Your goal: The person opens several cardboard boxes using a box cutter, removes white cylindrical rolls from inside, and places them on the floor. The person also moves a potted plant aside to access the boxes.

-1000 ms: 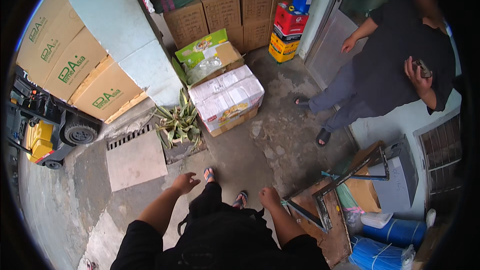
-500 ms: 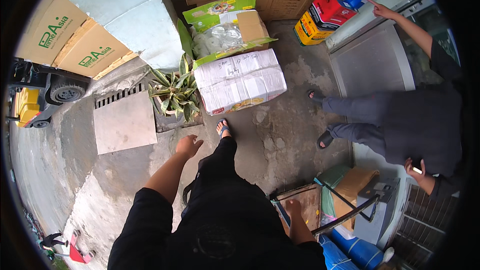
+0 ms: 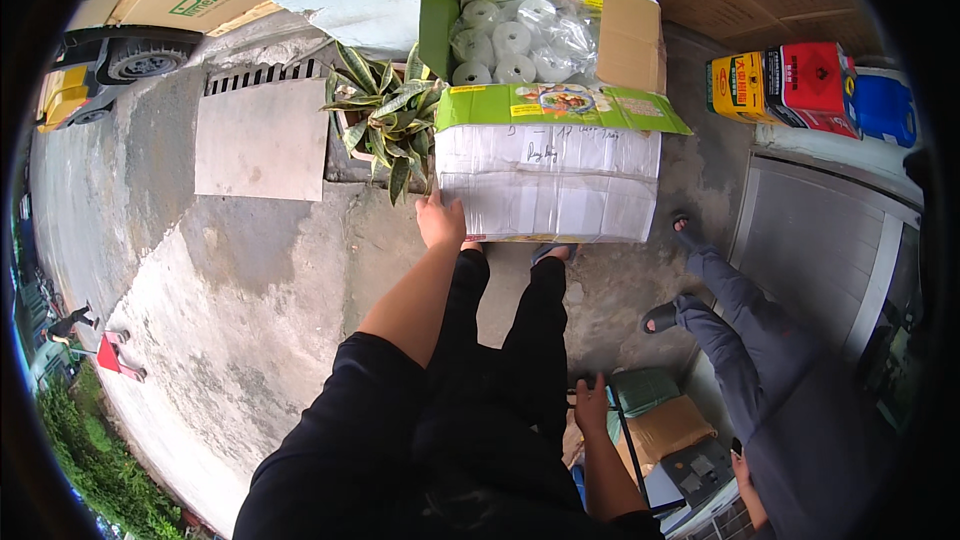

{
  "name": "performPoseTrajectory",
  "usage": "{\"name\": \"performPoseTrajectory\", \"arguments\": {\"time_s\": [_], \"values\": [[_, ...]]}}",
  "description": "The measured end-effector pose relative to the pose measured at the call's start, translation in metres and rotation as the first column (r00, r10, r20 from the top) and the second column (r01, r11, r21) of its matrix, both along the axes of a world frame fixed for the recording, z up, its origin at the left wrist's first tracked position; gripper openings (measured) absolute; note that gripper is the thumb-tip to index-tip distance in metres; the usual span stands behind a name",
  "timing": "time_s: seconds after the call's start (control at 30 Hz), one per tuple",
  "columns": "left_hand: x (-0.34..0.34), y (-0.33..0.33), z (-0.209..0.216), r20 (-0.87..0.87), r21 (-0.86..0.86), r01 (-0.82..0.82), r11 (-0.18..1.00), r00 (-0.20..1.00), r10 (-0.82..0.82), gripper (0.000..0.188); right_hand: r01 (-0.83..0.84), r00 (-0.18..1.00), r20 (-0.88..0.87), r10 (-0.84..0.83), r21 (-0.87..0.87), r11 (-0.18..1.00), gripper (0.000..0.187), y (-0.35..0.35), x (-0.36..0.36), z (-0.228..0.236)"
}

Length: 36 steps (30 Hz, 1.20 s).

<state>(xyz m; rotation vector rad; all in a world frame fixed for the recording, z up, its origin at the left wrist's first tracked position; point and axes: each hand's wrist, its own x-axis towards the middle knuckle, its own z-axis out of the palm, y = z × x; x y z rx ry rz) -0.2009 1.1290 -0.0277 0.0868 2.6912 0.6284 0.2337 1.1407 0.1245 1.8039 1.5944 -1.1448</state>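
A white taped cardboard box [image 3: 550,185] stands in front of me, with handwriting on its upper part. My left hand [image 3: 441,221] is at its near left corner, index finger stretched along the edge and thumb apart; whether it bears any weight I cannot tell. Behind the box is an open green carton [image 3: 565,105] holding several white rolls [image 3: 512,38] in clear plastic. My right hand [image 3: 592,406] hangs low at my right side, fingers stretched out, beside the black bar [image 3: 628,440] of a cart; nothing shows in it.
A potted plant [image 3: 385,110] stands left of the boxes. Red and yellow tins [image 3: 780,85] and a blue jerrycan [image 3: 885,110] are at the far right. Another person in dark trousers [image 3: 725,310] stands right of me. A forklift wheel [image 3: 148,60] shows at far left.
I have stepped closer to the boxes, and my left hand has reached forward to the white box's corner. The other person's pointing arm is no longer in view.
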Motion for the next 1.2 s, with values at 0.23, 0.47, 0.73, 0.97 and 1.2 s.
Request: {"name": "performPoseTrajectory", "arguments": {"time_s": [0.23,0.47,0.73,0.97,1.2], "values": [[-0.012,-0.002,0.008,0.151,0.059,-0.203,0.977,0.970,0.192,0.035,-0.144,0.985,-0.128,0.113,-0.266,0.953,0.059,0.078,-0.003,-0.010],[-0.036,-0.003,-0.006,0.167,-0.081,-0.250,0.965,0.951,0.261,0.037,-0.160,0.987,-0.071,0.146,-0.257,0.953,0.050,0.096,0.065,-0.011],[-0.035,-0.041,-0.042,0.640,0.263,-0.604,0.752,0.693,0.332,0.031,-0.250,0.968,-0.048,0.246,-0.246,0.936,0.045,0.113,0.041,-0.016],[-0.061,-0.064,-0.040,0.383,0.103,0.072,0.992,0.918,-0.107,0.037,-0.193,0.981,-0.053,0.188,-0.113,0.975,0.043,0.074,0.033,-0.043],[0.018,-0.078,0.078,0.535,-0.193,0.669,0.718,0.685,-0.494,0.088,-0.004,0.998,-0.066,0.019,0.218,0.976,0.058,0.103,-0.046,0.017]]}}
